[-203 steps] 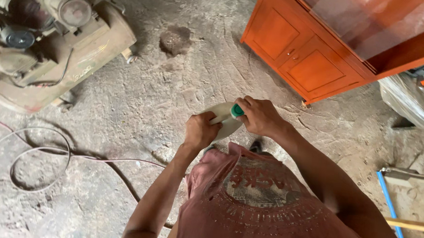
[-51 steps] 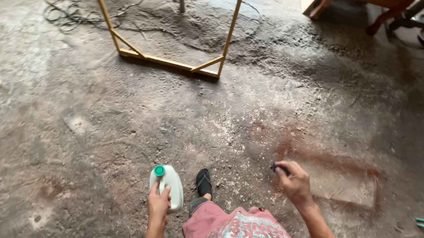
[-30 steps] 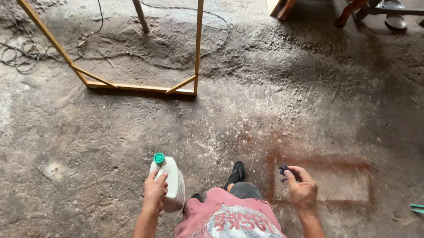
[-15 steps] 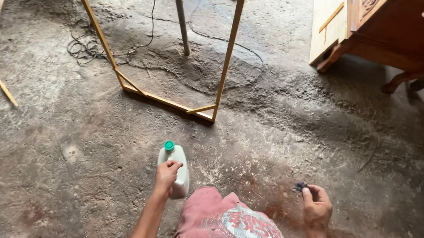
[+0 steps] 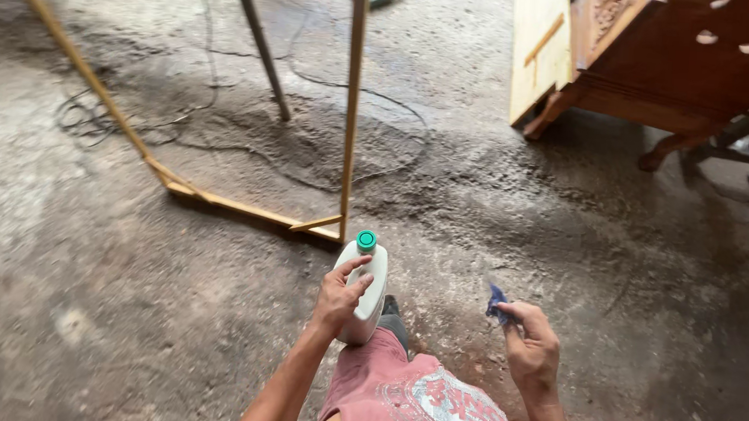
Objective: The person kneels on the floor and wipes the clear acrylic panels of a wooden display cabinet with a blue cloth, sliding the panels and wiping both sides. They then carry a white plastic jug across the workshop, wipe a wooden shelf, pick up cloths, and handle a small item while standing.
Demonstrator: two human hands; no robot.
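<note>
My left hand (image 5: 341,296) grips a white plastic bottle (image 5: 368,281) with a green cap, held upright in front of my body. Off to the right, my right hand (image 5: 531,348) pinches a small dark blue piece (image 5: 497,303), maybe a scrap of cloth or a cap, between thumb and fingers. Both hands hang above the stained concrete floor (image 5: 169,311). My pink printed shirt (image 5: 419,404) fills the bottom of the view, and a dark shoe (image 5: 391,307) shows under the bottle.
A thin wooden frame (image 5: 244,213) stands on the floor ahead, with a metal leg (image 5: 261,47) and loose cables (image 5: 223,132) behind it. A reddish-brown carved cabinet (image 5: 669,64) and a pale wooden panel (image 5: 540,47) stand at the upper right.
The view has swung across the workshop from a compressor and orange cabinet to the wooden frame. The bottle stays in my left hand and the small blue piece in my right.
</note>
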